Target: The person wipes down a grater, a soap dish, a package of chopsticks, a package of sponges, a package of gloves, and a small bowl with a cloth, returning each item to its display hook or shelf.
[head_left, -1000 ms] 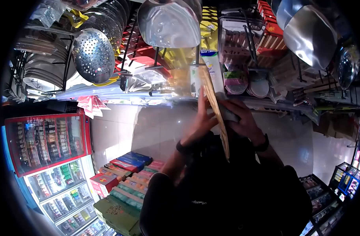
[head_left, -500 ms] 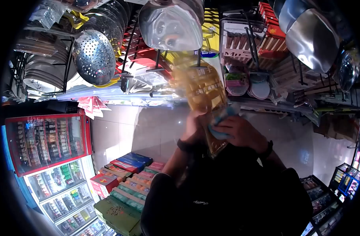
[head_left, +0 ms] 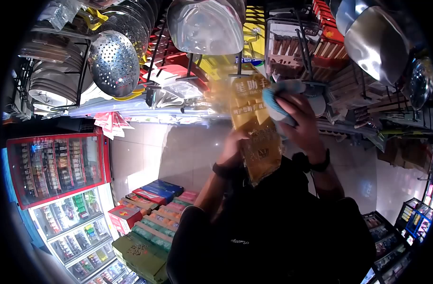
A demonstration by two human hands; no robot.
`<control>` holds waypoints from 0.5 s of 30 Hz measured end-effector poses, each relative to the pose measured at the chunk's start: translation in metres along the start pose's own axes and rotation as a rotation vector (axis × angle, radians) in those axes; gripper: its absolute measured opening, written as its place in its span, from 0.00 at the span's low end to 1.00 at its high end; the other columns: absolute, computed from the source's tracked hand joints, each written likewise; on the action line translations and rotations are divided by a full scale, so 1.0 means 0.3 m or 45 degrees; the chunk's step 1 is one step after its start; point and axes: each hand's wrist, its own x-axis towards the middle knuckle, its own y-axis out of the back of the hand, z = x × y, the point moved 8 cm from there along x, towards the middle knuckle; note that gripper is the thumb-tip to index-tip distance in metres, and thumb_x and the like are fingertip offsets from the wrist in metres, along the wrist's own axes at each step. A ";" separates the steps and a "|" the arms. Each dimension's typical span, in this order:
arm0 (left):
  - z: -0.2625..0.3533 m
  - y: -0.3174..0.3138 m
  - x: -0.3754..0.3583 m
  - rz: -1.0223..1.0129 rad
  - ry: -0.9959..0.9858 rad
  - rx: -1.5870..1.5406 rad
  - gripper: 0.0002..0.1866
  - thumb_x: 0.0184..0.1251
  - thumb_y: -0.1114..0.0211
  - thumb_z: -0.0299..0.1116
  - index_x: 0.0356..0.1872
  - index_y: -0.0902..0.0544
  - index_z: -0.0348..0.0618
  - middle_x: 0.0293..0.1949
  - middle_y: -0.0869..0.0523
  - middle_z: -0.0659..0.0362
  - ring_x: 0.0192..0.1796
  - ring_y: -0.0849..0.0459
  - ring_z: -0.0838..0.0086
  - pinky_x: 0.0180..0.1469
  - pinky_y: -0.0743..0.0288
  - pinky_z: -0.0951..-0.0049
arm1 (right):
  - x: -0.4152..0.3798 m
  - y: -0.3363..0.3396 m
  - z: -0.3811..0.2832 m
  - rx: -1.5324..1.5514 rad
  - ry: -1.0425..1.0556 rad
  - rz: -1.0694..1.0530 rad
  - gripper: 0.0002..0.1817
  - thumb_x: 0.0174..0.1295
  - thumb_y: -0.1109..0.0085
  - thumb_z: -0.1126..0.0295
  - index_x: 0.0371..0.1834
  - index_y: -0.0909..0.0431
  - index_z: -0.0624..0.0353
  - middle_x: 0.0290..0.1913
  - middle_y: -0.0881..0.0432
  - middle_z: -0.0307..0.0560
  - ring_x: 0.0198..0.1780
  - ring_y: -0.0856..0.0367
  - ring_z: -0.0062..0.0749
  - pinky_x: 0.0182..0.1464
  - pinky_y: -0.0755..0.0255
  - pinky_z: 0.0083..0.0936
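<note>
My left hand (head_left: 232,147) is closed on the left edge of a long, flat yellow plastic package (head_left: 261,150) with Chinese lettering, held upright in front of my chest. Its upper part overlaps the hanging goods behind it. In my right hand (head_left: 299,120) a light blue and white cloth (head_left: 274,105) is bunched under curled fingers. The cloth lies against the package's upper right edge, beside the printed characters. Dark bands circle both wrists.
Above hang a perforated skimmer (head_left: 114,63), a clear-wrapped pan-like item (head_left: 206,28) and a shiny metal ladle-like piece (head_left: 376,42) on hooks. Stacked boxes (head_left: 143,251) stand at lower left, near a red-framed glass fridge (head_left: 60,170). Tiled floor (head_left: 188,146) lies below.
My right hand has moved up with the cloth, from the package's lower middle to its upper right edge. The left hand keeps its hold, and more of the package's lower part shows.
</note>
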 end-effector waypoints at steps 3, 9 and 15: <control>-0.049 0.061 0.023 -0.028 0.085 0.132 0.33 0.54 0.46 0.31 0.65 0.28 0.29 0.56 0.18 0.50 0.56 0.19 0.64 0.63 0.28 0.67 | 0.069 -0.087 0.002 -0.130 -0.033 -0.081 0.33 0.47 0.36 0.78 0.63 0.22 0.53 0.60 0.20 0.47 0.57 0.22 0.47 0.62 0.29 0.41; -0.044 0.054 0.008 -0.149 0.094 -0.095 0.27 0.61 0.45 0.30 0.63 0.28 0.28 0.55 0.19 0.47 0.56 0.20 0.60 0.64 0.29 0.64 | 0.000 -0.190 -0.015 -0.153 0.103 -0.388 0.34 0.44 0.36 0.75 0.62 0.22 0.51 0.57 0.19 0.43 0.52 0.22 0.44 0.57 0.28 0.39; 0.024 0.030 -0.041 0.230 0.043 -0.090 0.32 0.56 0.47 0.36 0.63 0.27 0.30 0.54 0.20 0.48 0.56 0.21 0.60 0.62 0.27 0.63 | -0.259 -0.246 -0.042 0.009 0.163 -0.689 0.34 0.43 0.35 0.72 0.62 0.21 0.49 0.55 0.20 0.41 0.50 0.24 0.42 0.56 0.28 0.38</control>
